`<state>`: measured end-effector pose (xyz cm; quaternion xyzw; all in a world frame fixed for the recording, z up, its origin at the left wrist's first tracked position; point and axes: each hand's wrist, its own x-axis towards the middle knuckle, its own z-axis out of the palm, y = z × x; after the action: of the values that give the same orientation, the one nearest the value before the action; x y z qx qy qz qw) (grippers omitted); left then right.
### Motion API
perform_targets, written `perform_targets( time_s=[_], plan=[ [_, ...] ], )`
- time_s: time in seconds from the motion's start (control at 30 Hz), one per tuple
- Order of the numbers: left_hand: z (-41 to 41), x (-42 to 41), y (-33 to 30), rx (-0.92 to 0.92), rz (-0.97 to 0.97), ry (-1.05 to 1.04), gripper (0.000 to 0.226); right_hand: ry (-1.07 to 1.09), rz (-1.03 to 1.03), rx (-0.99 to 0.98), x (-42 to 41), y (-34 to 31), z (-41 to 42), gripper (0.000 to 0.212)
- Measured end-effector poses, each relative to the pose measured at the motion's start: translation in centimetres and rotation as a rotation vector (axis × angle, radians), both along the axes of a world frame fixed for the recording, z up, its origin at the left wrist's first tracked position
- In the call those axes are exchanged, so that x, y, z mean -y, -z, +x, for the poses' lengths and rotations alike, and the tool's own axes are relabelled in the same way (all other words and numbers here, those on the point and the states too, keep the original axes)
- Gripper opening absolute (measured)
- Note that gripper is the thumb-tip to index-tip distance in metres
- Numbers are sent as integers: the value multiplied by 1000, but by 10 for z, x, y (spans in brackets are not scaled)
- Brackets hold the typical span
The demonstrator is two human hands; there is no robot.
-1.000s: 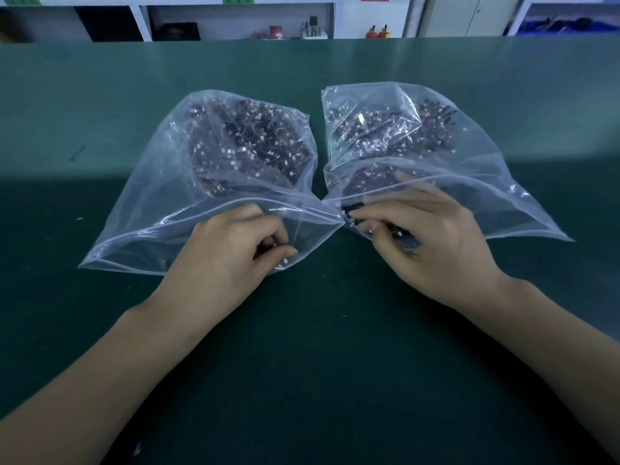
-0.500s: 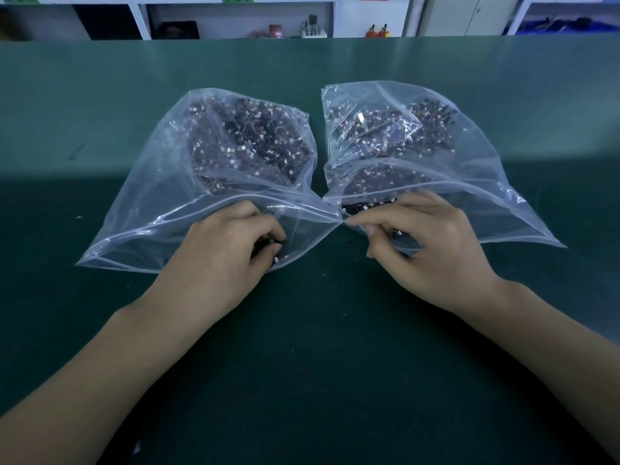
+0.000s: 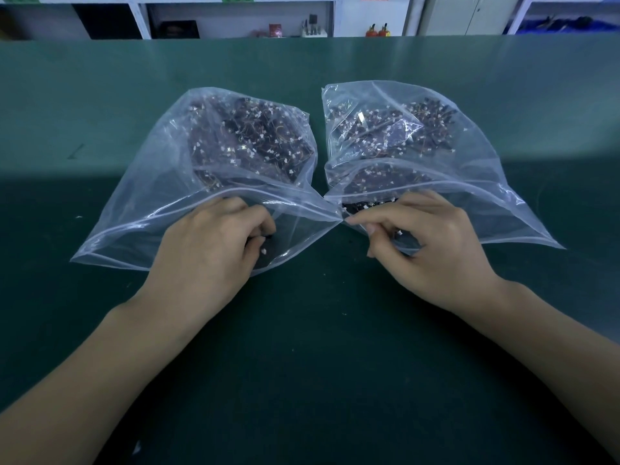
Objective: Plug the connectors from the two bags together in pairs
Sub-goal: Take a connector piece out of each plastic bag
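Two clear plastic bags lie side by side on the green mat, mouths toward me, each holding a heap of small dark wired connectors with white plugs. My left hand (image 3: 214,243) reaches into the mouth of the left bag (image 3: 141,203), fingers curled round a dark connector (image 3: 265,245) with a white plug. My right hand (image 3: 432,243) is at the mouth of the right bag (image 3: 486,182), thumb and fingers pinching a small connector (image 3: 399,233) with a white tip. The rest of each connector is hidden by my fingers.
The green table mat (image 3: 302,364) stretches from me to the far edge. White shelving (image 3: 235,15) with small items stands beyond the table. A few pale specks lie on the mat near my left forearm.
My right hand's fingers have curled in from lying flat on the bag's contents to pinching a connector. My left hand has stayed in its bag, closing tighter. The bags shifted slightly.
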<state>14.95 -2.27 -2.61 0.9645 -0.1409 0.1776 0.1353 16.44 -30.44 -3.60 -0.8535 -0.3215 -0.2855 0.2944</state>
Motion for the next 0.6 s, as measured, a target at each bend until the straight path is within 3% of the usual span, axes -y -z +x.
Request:
perform_targets(
  time_s=[0.17, 0.6],
  plan=[
    [2, 0, 1, 107, -16, 96, 29, 3, 19, 2, -1, 0, 0, 22],
    [-14, 18, -8, 559, -255, 426, 9, -120, 124, -45, -4, 2, -3, 19]
  ],
)
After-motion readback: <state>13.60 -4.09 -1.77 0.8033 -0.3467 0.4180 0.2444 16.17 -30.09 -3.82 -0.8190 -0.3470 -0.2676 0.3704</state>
